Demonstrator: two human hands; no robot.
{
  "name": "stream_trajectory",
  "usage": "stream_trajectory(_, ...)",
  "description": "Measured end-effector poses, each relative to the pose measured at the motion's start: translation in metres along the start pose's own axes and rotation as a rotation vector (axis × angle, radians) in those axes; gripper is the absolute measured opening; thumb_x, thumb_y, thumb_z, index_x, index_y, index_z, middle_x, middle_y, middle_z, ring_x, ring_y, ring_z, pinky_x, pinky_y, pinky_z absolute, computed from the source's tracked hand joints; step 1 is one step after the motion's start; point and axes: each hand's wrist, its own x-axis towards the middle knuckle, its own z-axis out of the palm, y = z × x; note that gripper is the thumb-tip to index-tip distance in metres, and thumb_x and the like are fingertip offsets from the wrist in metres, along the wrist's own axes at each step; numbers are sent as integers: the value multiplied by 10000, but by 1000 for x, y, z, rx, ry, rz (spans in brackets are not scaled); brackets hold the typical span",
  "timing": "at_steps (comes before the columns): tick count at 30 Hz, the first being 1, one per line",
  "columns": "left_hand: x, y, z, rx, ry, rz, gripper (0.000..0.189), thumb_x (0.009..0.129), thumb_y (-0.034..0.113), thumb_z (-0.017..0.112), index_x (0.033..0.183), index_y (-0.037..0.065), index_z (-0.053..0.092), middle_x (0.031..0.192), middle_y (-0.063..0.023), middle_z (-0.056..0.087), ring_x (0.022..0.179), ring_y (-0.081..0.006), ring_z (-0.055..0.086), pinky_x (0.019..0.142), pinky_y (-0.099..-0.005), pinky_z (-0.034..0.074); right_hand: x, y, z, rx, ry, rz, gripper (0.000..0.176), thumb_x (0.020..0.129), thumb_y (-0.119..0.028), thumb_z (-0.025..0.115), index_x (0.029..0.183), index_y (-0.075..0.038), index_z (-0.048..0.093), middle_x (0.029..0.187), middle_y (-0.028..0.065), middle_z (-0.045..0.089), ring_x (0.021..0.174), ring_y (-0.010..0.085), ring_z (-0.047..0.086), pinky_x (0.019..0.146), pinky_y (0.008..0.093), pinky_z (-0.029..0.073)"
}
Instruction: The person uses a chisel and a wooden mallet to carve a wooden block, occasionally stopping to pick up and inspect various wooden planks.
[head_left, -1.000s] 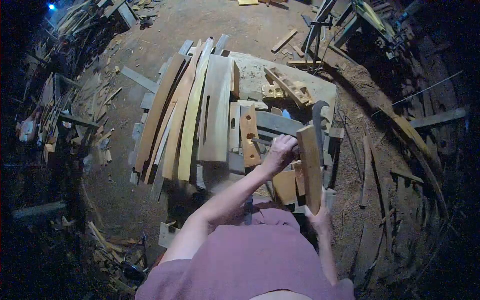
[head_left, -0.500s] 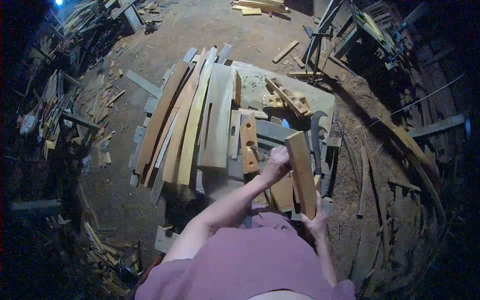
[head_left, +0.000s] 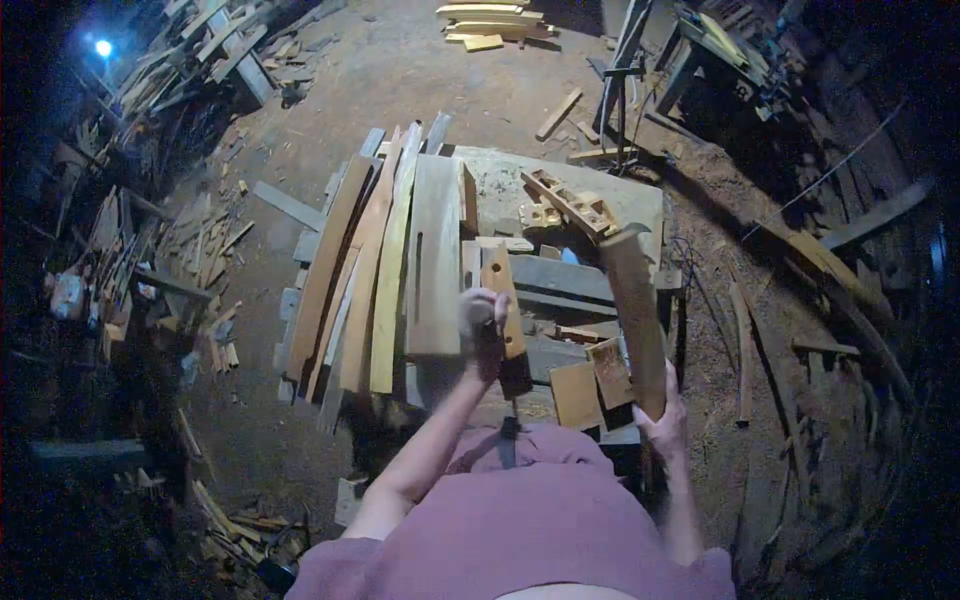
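My right hand (head_left: 664, 418) grips the lower end of a thick wooden block (head_left: 637, 325), which stands up from it, tilted slightly left. My left hand (head_left: 483, 322) is closed, slightly blurred, round a dark round-ended thing I cannot make out. It is just left of an orange-brown wooden piece with round holes (head_left: 502, 275). Two short flat boards (head_left: 575, 394) lie between my hands, near the block. A narrow dark object (head_left: 509, 442) shows against my shirt, below the holed piece.
Long planks (head_left: 435, 250) lie side by side on the left of the low workbench (head_left: 640, 190). A notched wooden piece (head_left: 568, 203) rests towards its back. Scrap wood (head_left: 215, 215) litters the ground at left, and a metal stand (head_left: 622, 100) is behind at right.
My left hand has moved left, away from the block to beside the holed piece. The block has shifted right with my right hand and turned, and the view has moved slightly.
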Motion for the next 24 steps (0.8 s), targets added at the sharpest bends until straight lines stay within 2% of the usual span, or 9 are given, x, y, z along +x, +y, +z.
stream_trajectory(3,0,-2,-1,149,196,364,214,803,-15,578,948,82,454,967,-51,443,847,-160,464,683,-251,416,10,-44,-4,17,-67,21,871,611,-156,675,1370,-128,249,1270,177,449,1117,330,495,907,377,419)
stream_trajectory(7,0,-22,-4,-26,93,229,325,855,177,589,1109,34,445,995,-84,489,943,-196,488,812,-319,407,18,-151,-24,-2,-360,-386,586,672,-219,671,1229,-168,498,864,129,608,772,278,615,700,373,500)
stream_trajectory(8,-4,-25,-7,-18,75,239,325,855,177,589,1109,34,445,995,-84,489,943,-196,488,812,-319,407,20,-154,-17,296,-296,-664,451,730,-218,656,1170,-225,557,713,80,579,624,242,590,550,373,488)
stream_trajectory(11,-17,-52,-9,2,70,46,298,859,171,581,1098,47,451,1004,-71,478,960,-169,464,835,-308,396,16,-125,14,-139,-194,-988,493,764,-206,633,1234,-273,504,694,64,530,576,240,549,464,338,454)
stream_trajectory(13,-22,-65,-12,22,89,-89,281,862,167,575,1091,56,456,1009,-63,470,971,-151,448,850,-300,389,35,-115,18,-247,-313,-828,810,633,-175,705,1350,-256,338,829,101,564,699,261,596,583,365,517)
stream_trajectory(14,-22,20,-20,-319,-54,57,306,871,178,561,1121,46,445,1040,-58,461,975,-149,427,872,-299,373,48,-105,18,-214,-387,-639,833,633,-185,705,1363,-234,305,822,119,555,724,278,589,636,368,512)
stream_trajectory(15,-30,-15,-19,-504,-89,-157,343,877,189,550,1152,24,429,1092,-86,469,999,-178,437,886,-326,371,54,-82,26,-238,-352,-613,853,629,-206,707,1370,-215,284,823,138,538,750,295,579,675,381,497)
stream_trajectory(20,-33,-35,-20,273,49,116,369,891,186,525,1212,39,417,1048,-110,513,1033,-222,485,901,-337,384,39,-113,-12,-91,-244,-370,793,639,-208,695,1347,-229,339,998,153,539,831,329,583,738,394,488)
stream_trajectory(24,-42,5,-31,14,89,91,315,848,86,564,1126,25,431,1067,-148,524,1055,-242,500,928,-351,379,35,-89,-22,4,-113,-228,831,658,-174,693,1376,-218,277,1042,191,536,887,348,579,788,383,473)
